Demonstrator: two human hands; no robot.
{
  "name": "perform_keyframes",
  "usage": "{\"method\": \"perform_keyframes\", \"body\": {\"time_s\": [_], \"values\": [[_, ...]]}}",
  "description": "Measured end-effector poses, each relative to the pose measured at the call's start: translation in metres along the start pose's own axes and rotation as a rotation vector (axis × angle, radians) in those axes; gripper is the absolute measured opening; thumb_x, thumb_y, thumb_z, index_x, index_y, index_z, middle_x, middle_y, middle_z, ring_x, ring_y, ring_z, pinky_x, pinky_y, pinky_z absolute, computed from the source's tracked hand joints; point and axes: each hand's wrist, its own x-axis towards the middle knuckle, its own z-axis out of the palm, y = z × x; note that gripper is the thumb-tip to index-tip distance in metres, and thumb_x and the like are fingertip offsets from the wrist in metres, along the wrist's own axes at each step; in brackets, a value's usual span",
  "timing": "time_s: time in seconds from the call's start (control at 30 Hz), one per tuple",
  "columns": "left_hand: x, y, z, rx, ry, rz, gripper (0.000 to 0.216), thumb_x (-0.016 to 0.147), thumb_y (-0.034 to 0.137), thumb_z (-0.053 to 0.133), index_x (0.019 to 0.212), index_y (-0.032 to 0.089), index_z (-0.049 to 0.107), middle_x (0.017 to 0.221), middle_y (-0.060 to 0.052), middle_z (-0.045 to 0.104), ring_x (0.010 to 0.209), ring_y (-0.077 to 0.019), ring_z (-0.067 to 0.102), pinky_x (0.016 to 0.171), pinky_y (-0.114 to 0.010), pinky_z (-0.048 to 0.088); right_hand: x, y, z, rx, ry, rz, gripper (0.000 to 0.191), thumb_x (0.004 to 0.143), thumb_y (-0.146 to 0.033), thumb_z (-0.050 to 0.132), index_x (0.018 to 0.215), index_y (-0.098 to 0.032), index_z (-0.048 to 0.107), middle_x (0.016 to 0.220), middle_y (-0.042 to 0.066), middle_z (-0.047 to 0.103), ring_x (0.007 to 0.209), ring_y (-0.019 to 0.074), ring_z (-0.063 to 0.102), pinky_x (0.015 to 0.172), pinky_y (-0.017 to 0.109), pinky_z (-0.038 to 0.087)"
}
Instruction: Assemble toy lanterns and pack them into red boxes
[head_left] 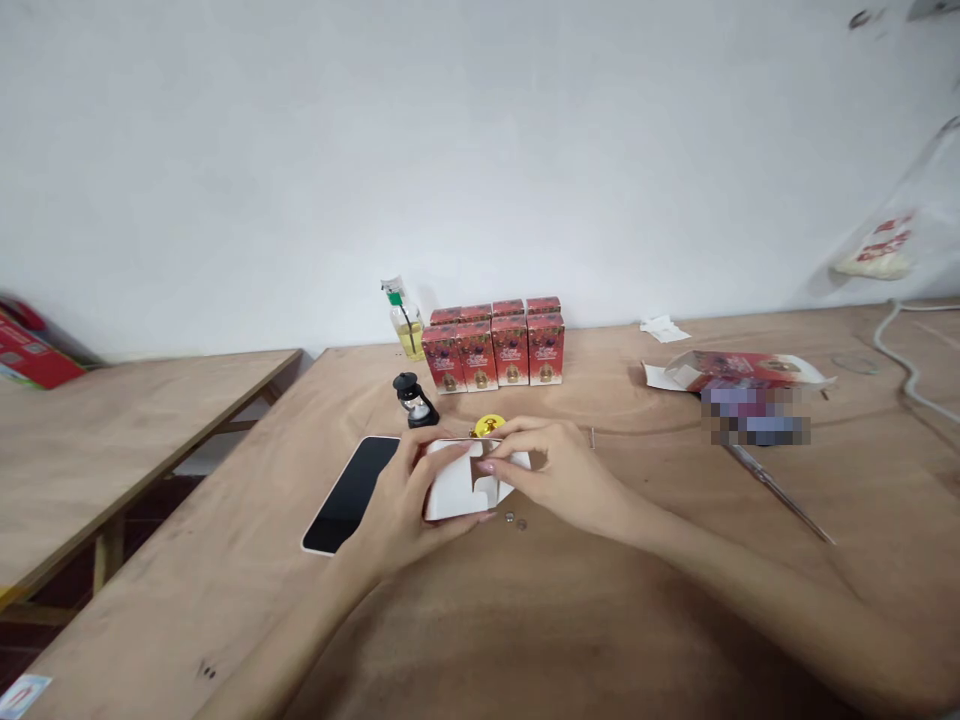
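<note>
A small cardboard box (452, 490) with white flaps faces me above the table. My left hand (409, 490) wraps round its left side, thumb on top and fingers beneath. At the box's right end, my right hand (551, 465) has thumb and fingers closed on a white flap. Just behind the box lies a round gold-coloured piece (490, 426), partly hidden by my right fingers. A small black lantern (413, 402) stands beyond my left hand. Two tiny round silvery pieces (511, 517) rest on the table below the box.
Several red printed boxes (493, 352) stand in rows near the wall, beside a bottle of yellow liquid (407, 325). A phone (352, 495) lies left of my left hand. To the right are an opened red box (735, 370), a screwdriver-like metal rod (780, 492) and a white cable (909, 360).
</note>
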Motion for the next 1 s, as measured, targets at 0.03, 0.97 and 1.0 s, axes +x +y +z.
{"method": "perform_keyframes", "body": {"time_s": [0.03, 0.97, 1.0], "values": [[0.0, 0.0, 0.001, 0.012, 0.015, -0.002, 0.066, 0.076, 0.04, 0.071, 0.13, 0.026, 0.037, 0.114, -0.012, 0.047, 0.104, -0.025, 0.054, 0.08, -0.039, 0.053, 0.001, 0.002, -0.001, 0.017, 0.006, 0.013, 0.008, 0.081, -0.024, 0.067, 0.08, -0.025, 0.074, 0.099, 0.0, 0.071, 0.092, 0.0168, 0.065, 0.081, 0.031, 0.049], [0.005, 0.026, -0.013, -0.146, 0.212, -0.107, 0.032, 0.074, 0.02, 0.063, 0.104, 0.022, 0.052, 0.102, -0.008, 0.058, 0.096, -0.023, 0.059, 0.077, -0.037, 0.052, -0.005, -0.003, 0.008, 0.74, -0.12, 0.015, 0.022, 0.074, -0.036, 0.074, 0.088, -0.021, 0.065, 0.115, 0.005, 0.06, 0.102, 0.0172, 0.061, 0.085, 0.032, 0.052], [0.006, 0.027, -0.013, -0.141, 0.211, -0.085, 0.035, 0.073, 0.019, 0.064, 0.105, 0.022, 0.051, 0.102, -0.008, 0.059, 0.096, -0.0232, 0.06, 0.078, -0.038, 0.052, -0.006, -0.005, 0.009, 0.761, -0.134, 0.063, 0.025, 0.071, -0.035, 0.077, 0.086, -0.021, 0.062, 0.112, 0.005, 0.061, 0.098, 0.0171, 0.062, 0.08, 0.031, 0.053]]}}
